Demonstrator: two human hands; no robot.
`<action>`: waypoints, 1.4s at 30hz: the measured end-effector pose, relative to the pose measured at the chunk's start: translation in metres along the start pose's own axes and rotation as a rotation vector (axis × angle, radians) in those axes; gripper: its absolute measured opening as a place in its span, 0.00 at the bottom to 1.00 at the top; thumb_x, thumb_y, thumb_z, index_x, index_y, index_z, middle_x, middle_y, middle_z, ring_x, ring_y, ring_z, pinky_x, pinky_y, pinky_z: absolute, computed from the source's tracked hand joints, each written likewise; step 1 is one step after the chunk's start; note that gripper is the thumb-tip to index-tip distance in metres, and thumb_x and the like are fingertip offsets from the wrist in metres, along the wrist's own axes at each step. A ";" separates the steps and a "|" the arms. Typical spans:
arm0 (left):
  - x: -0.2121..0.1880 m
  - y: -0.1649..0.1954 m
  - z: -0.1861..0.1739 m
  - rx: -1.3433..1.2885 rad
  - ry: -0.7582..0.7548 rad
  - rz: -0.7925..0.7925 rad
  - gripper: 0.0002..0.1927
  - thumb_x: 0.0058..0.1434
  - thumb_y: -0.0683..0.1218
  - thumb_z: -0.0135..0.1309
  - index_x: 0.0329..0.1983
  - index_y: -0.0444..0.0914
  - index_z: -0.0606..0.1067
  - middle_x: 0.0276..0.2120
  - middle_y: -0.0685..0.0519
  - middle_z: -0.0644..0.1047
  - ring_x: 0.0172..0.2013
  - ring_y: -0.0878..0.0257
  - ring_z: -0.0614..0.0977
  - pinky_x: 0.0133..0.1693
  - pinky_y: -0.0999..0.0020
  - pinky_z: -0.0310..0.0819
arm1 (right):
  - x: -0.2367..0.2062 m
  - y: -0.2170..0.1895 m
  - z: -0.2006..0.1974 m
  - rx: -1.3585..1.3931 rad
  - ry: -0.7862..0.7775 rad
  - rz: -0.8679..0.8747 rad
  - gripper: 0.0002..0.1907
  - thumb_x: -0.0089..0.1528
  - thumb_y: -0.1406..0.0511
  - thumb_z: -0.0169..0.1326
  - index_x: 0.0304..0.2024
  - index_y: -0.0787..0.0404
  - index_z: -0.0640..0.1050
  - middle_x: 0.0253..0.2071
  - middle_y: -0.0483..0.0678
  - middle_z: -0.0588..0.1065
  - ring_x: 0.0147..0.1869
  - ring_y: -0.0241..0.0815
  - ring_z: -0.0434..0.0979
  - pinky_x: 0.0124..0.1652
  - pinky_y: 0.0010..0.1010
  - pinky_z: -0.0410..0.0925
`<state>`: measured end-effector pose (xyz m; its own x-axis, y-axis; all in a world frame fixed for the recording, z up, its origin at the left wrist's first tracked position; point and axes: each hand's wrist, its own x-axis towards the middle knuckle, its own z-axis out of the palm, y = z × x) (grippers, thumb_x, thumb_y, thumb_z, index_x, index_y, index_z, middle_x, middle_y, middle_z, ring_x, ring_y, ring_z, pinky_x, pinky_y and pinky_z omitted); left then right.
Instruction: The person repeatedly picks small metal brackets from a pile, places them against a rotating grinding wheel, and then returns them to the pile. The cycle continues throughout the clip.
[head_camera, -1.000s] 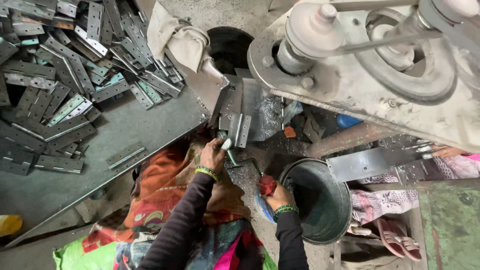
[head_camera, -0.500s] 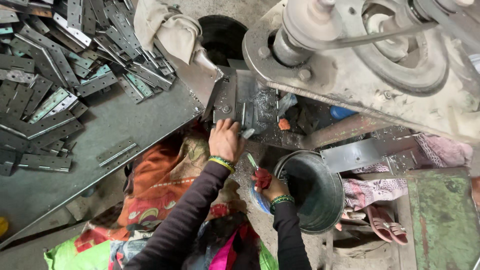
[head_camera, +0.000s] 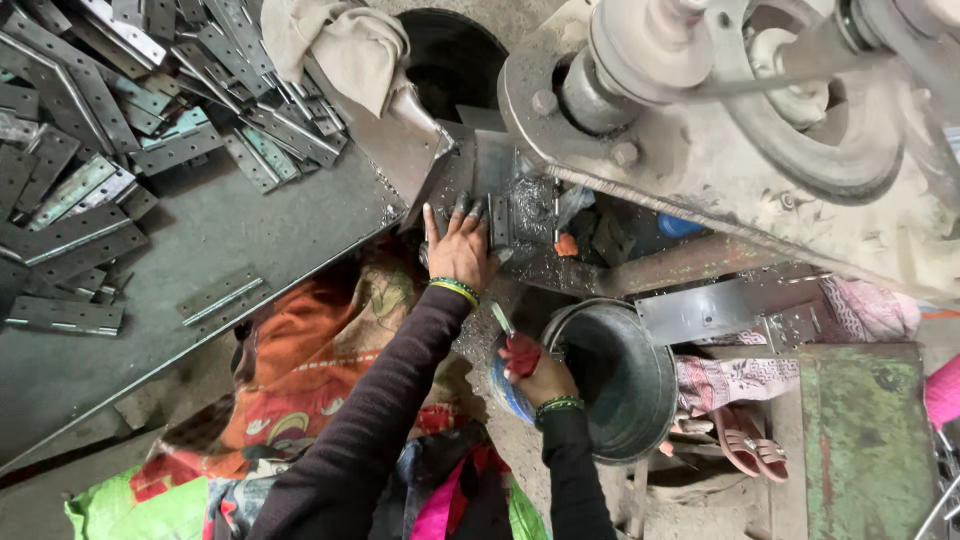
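The left hand (head_camera: 458, 250) hides most of the metal piece (head_camera: 500, 220) beneath it.

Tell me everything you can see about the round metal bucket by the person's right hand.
The metal bucket is a round, dull grey, worn pail, seen from above and tilted a little toward the camera. Its inside looks dark; whatever it holds cannot be made out. It sits low beneath the machine, and the right hand, gripping a red-handled tool, rests at its left rim.

grey metal strips (head_camera: 90, 190), dull grey bucket (head_camera: 640, 400), red-handled tool (head_camera: 520, 352), yellow-green bangles (head_camera: 456, 291), dk sleeves, orange patterned cloth (head_camera: 310, 370), green bench (head_camera: 865, 440)
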<state>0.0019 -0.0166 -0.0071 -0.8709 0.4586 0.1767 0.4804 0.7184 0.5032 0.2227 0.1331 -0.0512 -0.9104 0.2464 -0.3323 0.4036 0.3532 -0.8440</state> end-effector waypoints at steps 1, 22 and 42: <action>-0.003 0.000 -0.003 -0.017 0.021 0.015 0.36 0.53 0.57 0.62 0.64 0.39 0.71 0.68 0.52 0.68 0.73 0.54 0.59 0.70 0.30 0.27 | 0.001 0.013 0.003 0.095 -0.020 0.007 0.30 0.53 0.63 0.63 0.58 0.60 0.74 0.51 0.51 0.83 0.50 0.47 0.83 0.47 0.37 0.73; -0.145 -0.142 -0.043 -1.618 0.162 -0.319 0.27 0.66 0.39 0.47 0.70 0.30 0.67 0.65 0.43 0.73 0.62 0.55 0.76 0.62 0.61 0.67 | 0.107 -0.069 0.037 0.222 0.225 0.156 0.20 0.68 0.50 0.53 0.39 0.59 0.79 0.28 0.38 0.76 0.31 0.29 0.75 0.32 0.26 0.66; -0.130 -0.150 -0.016 -1.477 0.050 -0.236 0.27 0.63 0.38 0.49 0.67 0.28 0.68 0.60 0.48 0.75 0.60 0.60 0.75 0.63 0.66 0.64 | -0.039 -0.223 -0.147 0.710 0.688 -1.219 0.08 0.73 0.62 0.56 0.51 0.56 0.74 0.38 0.43 0.73 0.40 0.38 0.73 0.37 0.32 0.67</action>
<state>0.0419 -0.1924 -0.0918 -0.9286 0.3708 -0.0158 -0.1771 -0.4052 0.8969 0.1817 0.1777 0.2119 -0.3491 0.5586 0.7524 -0.8199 0.2067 -0.5339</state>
